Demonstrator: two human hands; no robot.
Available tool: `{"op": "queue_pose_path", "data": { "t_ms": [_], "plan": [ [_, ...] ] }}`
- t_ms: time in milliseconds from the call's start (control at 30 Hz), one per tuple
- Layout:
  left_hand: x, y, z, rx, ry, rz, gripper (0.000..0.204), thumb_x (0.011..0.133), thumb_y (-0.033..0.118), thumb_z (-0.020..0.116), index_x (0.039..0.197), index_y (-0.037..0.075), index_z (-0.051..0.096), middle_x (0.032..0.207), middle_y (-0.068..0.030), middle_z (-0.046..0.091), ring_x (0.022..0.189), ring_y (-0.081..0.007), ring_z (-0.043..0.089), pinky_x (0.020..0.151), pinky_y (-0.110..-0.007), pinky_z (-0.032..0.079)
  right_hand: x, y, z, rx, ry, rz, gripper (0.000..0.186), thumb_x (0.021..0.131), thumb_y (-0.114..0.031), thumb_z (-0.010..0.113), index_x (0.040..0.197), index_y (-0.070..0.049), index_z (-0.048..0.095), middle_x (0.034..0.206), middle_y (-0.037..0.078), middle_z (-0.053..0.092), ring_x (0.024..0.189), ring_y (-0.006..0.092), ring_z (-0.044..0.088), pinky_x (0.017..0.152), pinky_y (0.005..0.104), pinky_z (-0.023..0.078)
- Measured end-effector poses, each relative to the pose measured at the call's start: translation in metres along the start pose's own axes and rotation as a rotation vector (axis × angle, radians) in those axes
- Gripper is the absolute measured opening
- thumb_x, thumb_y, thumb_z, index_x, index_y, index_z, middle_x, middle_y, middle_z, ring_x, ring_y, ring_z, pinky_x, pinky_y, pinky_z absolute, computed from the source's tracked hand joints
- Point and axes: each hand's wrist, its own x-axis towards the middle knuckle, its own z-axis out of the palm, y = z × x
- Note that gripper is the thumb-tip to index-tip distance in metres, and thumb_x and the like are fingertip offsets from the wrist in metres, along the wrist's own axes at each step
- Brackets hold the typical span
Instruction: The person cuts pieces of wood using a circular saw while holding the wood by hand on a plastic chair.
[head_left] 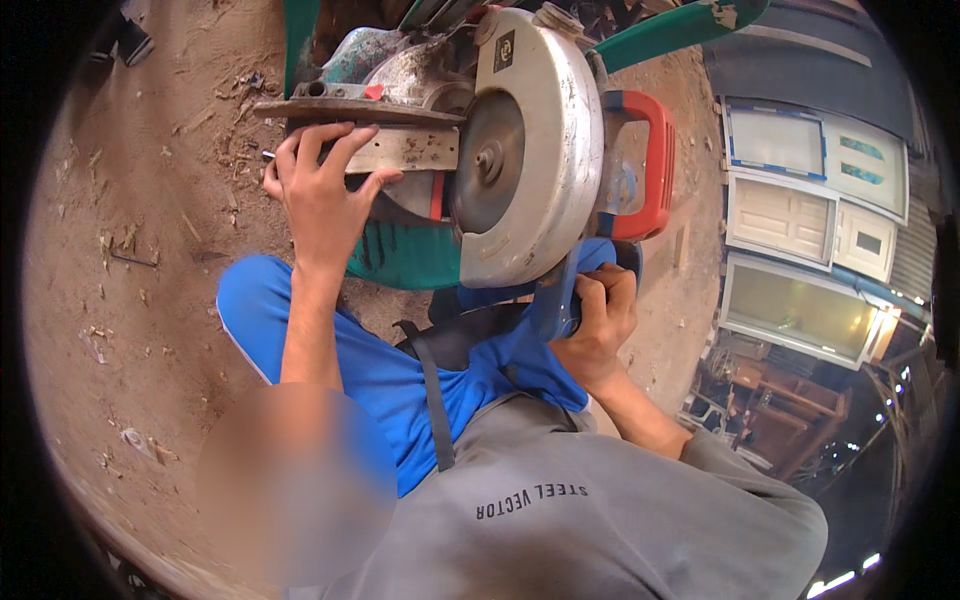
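In front of me stands a chop saw with a silver blade guard (pixel 575 130) and a round blade (pixel 490 160) showing at its side. My left hand (pixel 325 185) grips a pale flat strip with small dark holes (pixel 415 150), fingers over its far edge and thumb at its near edge. The strip lies along the saw's rusty fence (pixel 390 110), its right end close beside the blade. My right hand (pixel 605 310) is closed around the saw's blue handle (pixel 562 295). The palm side of this grip is hidden.
A red carrying handle (pixel 655 165) juts from the saw's right side. Green metal bars (pixel 670 35) extend behind it. Wood scraps and debris litter the dirt floor (pixel 150 300). Framed door and window panels (pixel 780 215) stand at the right, near wooden furniture (pixel 785 405).
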Motion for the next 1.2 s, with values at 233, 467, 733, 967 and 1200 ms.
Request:
{"op": "queue_pose_path", "data": {
  "t_ms": [233, 467, 733, 967, 1200],
  "plan": [
    [0.001, 0.003, -0.007, 0.009, -0.025, -0.024, 0.054, 0.066, 0.042, 0.092, 0.117, 0.028, 0.077, 0.122, 0.0053, 0.065, 0.125, -0.0278, 0.052, 0.11, -0.055, 0.03, 0.004, -0.004, -0.001, 0.018, 0.027, 0.0, 0.031, 0.07, -0.018, 0.083, 0.092, -0.002, 0.069, 0.089, 0.011, 0.058, 0.081, 0.0324, 0.064, 0.066, 0.0412, 0.052],
    [0.003, 0.008, -0.007, 0.05, -0.031, -0.015, 0.053, 0.068, 0.04, 0.092, 0.117, 0.026, 0.078, 0.121, 0.006, 0.066, 0.124, -0.0256, 0.055, 0.109, -0.052, 0.035, 0.006, -0.001, -0.006, 0.022, 0.023, 0.012, 0.026, 0.071, -0.017, 0.08, 0.091, -0.006, 0.068, 0.088, 0.01, 0.056, 0.078, 0.0291, 0.06, 0.063, 0.0398, 0.049],
    [0.001, 0.008, -0.009, 0.039, -0.029, -0.004, 0.053, 0.068, 0.041, 0.092, 0.117, 0.025, 0.078, 0.121, 0.0053, 0.066, 0.125, -0.0257, 0.054, 0.11, -0.053, 0.035, 0.013, 0.001, -0.019, 0.052, -0.012, -0.005, 0.032, 0.062, -0.007, 0.08, 0.089, -0.008, 0.064, 0.09, 0.009, 0.052, 0.078, 0.0302, 0.058, 0.065, 0.0409, 0.049],
    [0.0, 0.003, -0.01, 0.002, -0.038, -0.004, 0.051, 0.07, 0.037, 0.092, 0.117, 0.025, 0.078, 0.123, 0.0054, 0.065, 0.126, -0.0262, 0.052, 0.108, -0.057, 0.035, 0.036, 0.008, -0.047, 0.064, -0.122, -0.038, 0.048, 0.052, 0.001, 0.078, 0.096, -0.008, 0.061, 0.096, 0.012, 0.052, 0.09, 0.0337, 0.059, 0.07, 0.0452, 0.052],
    [-0.001, 0.001, -0.011, -0.01, -0.033, 0.009, 0.052, 0.069, 0.037, 0.093, 0.117, 0.024, 0.078, 0.124, 0.004, 0.065, 0.125, -0.0269, 0.052, 0.107, -0.055, 0.036, 0.052, 0.012, -0.073, 0.174, -0.201, -0.078, 0.055, 0.056, -0.004, 0.084, 0.106, -0.006, 0.063, 0.102, 0.013, 0.054, 0.098, 0.0359, 0.06, 0.079, 0.0461, 0.054]
  ]
}}
